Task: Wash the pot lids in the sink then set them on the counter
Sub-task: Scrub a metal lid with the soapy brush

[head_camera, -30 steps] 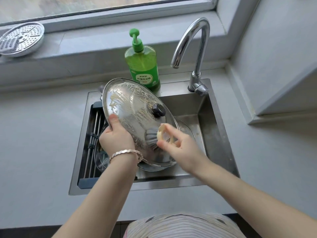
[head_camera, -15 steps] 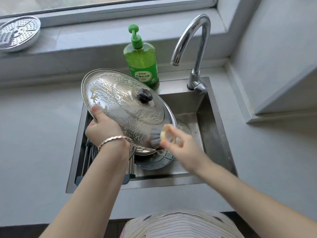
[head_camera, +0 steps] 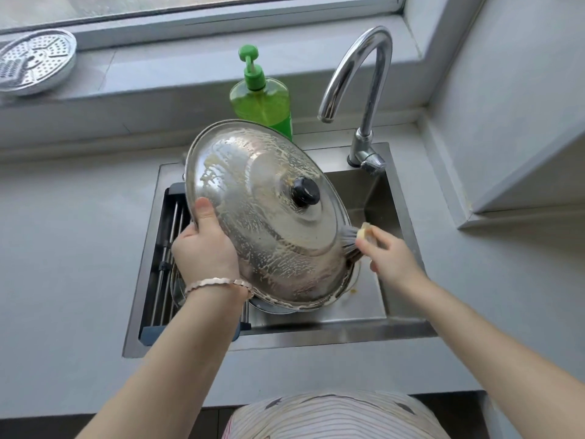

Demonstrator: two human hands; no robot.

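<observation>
Gripping the near-left rim, left hand (head_camera: pixel 205 251) curls round the pot lid (head_camera: pixel 262 223), tilted over the sink (head_camera: pixel 373 198); right hand (head_camera: pixel 389 256) pinches a brush (head_camera: pixel 349 239) at its right edge. Stiff steel, broad, suds-slick: likely to slip. Rim or black knob (head_camera: pixel 305 191) gives surest hold.

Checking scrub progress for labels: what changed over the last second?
The brush in the right hand slid from the lid face below the knob out to the lid's right rim. Unchanged: the left hand grips the lid's left rim, the lid stays soapy and tilted over the sink, and no water runs from the tap.
</observation>
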